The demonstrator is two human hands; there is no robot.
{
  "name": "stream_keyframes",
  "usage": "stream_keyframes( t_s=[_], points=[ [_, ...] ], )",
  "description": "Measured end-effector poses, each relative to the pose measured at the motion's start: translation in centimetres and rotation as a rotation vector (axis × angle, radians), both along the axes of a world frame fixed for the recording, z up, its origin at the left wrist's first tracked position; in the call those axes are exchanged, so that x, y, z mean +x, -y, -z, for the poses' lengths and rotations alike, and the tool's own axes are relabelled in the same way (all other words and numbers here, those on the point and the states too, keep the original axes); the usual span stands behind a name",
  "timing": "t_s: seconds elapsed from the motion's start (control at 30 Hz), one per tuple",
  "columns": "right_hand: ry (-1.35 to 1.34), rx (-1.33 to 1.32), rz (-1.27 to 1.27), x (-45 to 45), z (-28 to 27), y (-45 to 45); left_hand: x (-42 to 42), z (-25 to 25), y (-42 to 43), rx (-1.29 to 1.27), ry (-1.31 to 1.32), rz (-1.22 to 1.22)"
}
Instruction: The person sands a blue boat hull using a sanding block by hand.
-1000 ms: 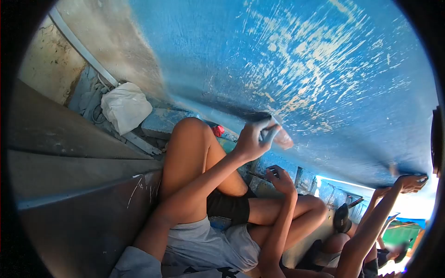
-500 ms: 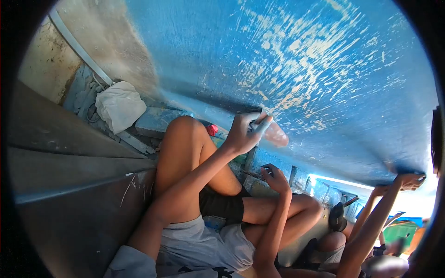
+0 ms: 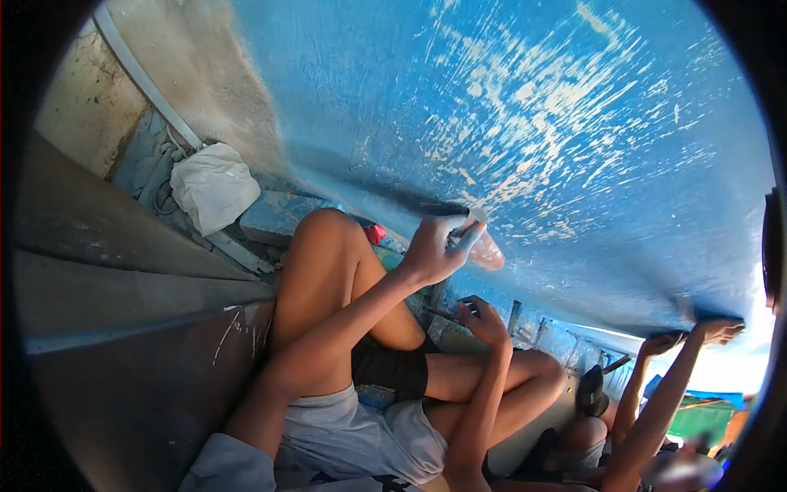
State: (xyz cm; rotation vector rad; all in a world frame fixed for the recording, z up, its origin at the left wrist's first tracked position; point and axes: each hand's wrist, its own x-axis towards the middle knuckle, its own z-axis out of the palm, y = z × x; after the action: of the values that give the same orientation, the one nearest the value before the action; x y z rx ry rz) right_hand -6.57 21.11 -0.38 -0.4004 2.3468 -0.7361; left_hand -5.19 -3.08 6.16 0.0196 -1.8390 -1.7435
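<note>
My left hand (image 3: 438, 248) is closed on a pinkish-brown sheet (image 3: 489, 252) that looks like sandpaper. It holds the sheet against a big blue painted panel (image 3: 344, 90), at the lower edge of a patch of pale scratches. Grey-white dust coats its thumb and fingers. Lower down, over my bent leg, my right hand (image 3: 485, 321) hovers with loosely curled fingers apart and nothing visible in it. Close to those fingers, a thin dark stick (image 3: 443, 314) shows; whether they touch cannot be made out.
A crumpled white bag (image 3: 215, 189) lies at left, beside grey rails and a small red item (image 3: 375, 234). A dark brown panel (image 3: 147, 369) stands close on my left. At right, another person's hands (image 3: 718, 331) reach up to the blue panel.
My left hand has slid slightly down the panel with the sheet. My right hand has barely shifted. The other person's hands have moved a little left and down, and their second hand shows more.
</note>
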Motion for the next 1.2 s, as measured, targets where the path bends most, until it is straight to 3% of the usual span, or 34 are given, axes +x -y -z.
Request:
stream_keyframes(
  t_s=[0.1,0.17,0.3,0.43,0.5,0.53,0.63,0.67,0.7,0.77,0.87,0.97,1.03,1.1,1.17,1.2],
  points=[
    [0.009,0.017,0.055,0.5,-0.4,0.1,-0.1,-0.5,1.1,-0.032,-0.003,-0.010],
    [-0.020,0.022,-0.002,0.6,-0.4,0.0,0.5,0.1,0.5,0.077,0.090,0.079],
    [-0.046,-0.024,-0.028,0.0,0.6,-0.4,0.3,-0.1,0.3,-0.094,0.008,-0.010],
    [-0.022,-0.027,0.016,0.6,0.1,-0.4,0.5,-1.8,2.1,0.095,0.069,-0.018],
    [-0.038,-0.024,0.010,0.5,0.1,0.0,-0.1,2.1,-0.2,0.058,0.048,-0.048],
    [-0.012,-0.005,0.007,0.2,0.2,0.1,0.1,2.2,-0.2,-0.106,0.088,-0.003],
    [0.002,-0.002,0.001,-0.1,0.6,-0.5,-0.5,1.4,-0.3,-0.120,-0.096,-0.168],
    [-0.027,0.009,-0.010,-0.1,0.7,-0.5,-0.2,0.4,1.1,-0.071,0.027,-0.056],
    [-0.029,0.005,0.001,0.0,0.7,-0.9,0.3,-0.9,1.6,-0.013,0.018,-0.149],
    [-0.051,0.027,-0.014,0.5,0.5,-0.9,0.5,0.5,1.1,0.232,0.192,-0.033],
    [-0.021,0.005,-0.009,0.5,-0.3,0.0,-0.1,2.5,-0.4,-0.041,0.007,-0.124],
    [-0.028,0.013,0.012,-0.2,1.7,-0.9,-0.1,1.2,0.8,-0.056,0.107,-0.062],
    [-0.090,0.048,0.004,0.0,0.5,-0.8,0.6,-0.1,1.3,0.192,0.171,-0.006],
    [0.033,0.041,0.052,0.4,0.5,-0.5,0.5,1.4,0.3,0.191,0.183,-0.014],
    [-0.004,0.005,0.011,0.3,1.6,-0.7,-0.5,4.7,-2.0,-0.045,-0.006,-0.202],
    [-0.044,-0.019,-0.020,0.2,1.6,-0.7,0.4,2.3,-0.6,-0.186,0.232,0.007]
  ],
)
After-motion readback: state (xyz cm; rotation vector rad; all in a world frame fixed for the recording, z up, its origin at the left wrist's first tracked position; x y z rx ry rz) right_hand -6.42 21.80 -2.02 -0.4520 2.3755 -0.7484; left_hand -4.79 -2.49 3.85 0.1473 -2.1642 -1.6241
